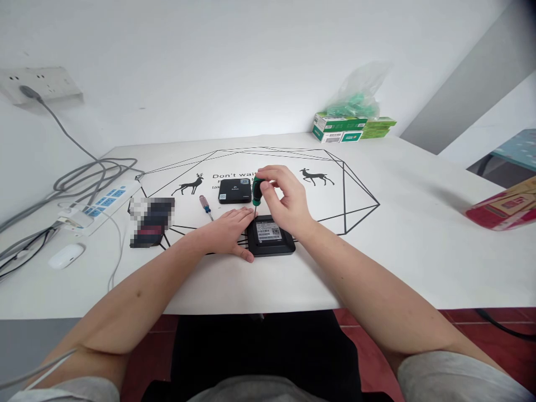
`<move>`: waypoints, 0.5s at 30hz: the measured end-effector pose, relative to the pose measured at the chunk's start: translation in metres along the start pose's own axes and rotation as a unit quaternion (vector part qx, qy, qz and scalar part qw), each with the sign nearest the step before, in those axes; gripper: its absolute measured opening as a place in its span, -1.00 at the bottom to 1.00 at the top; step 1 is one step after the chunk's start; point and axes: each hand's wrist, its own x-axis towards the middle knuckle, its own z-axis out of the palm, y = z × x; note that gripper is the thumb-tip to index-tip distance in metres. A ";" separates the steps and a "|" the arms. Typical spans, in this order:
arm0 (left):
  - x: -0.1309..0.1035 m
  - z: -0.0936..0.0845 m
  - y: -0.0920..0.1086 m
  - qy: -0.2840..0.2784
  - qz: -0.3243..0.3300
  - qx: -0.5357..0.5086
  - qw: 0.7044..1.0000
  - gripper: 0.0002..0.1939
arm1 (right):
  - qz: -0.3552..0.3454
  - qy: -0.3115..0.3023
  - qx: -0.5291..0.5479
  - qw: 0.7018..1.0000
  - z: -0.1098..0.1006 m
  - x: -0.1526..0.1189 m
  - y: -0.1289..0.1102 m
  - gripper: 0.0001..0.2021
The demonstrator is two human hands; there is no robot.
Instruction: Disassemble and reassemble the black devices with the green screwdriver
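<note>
In front of me a black square device housing (272, 248) lies flat, with a white printed label facing up. My right hand (287, 198) is closed around the green and black handle of a screwdriver (257, 192), held upright. Its tip meets the housing's far left corner; the exact contact point is too small to make out. My left hand (228, 231) rests on the table with its fingers stretched out, touching the left side of the housing. Behind it is a second black square box (234, 191). Another screwdriver (205, 206) with a clear handle lies left of that box.
On the left are a power strip (109, 201) with tangled cables, a white earphone case (66, 256) and a partly pixelated dark object (154, 223). Green and white boxes (340, 128) under a plastic bag (359, 92) stand at the back right. A red package (502, 207) is at the right edge.
</note>
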 end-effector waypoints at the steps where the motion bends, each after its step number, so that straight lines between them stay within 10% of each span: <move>1: 0.000 0.000 0.000 -0.001 -0.001 -0.002 1.000 0.38 | 0.013 0.000 0.008 1.000 0.000 0.000 -0.001 -0.84; 15: 0.002 0.001 -0.002 -0.010 -0.010 -0.006 1.000 0.42 | 0.124 -0.028 0.101 0.987 0.004 -0.007 0.000 -0.62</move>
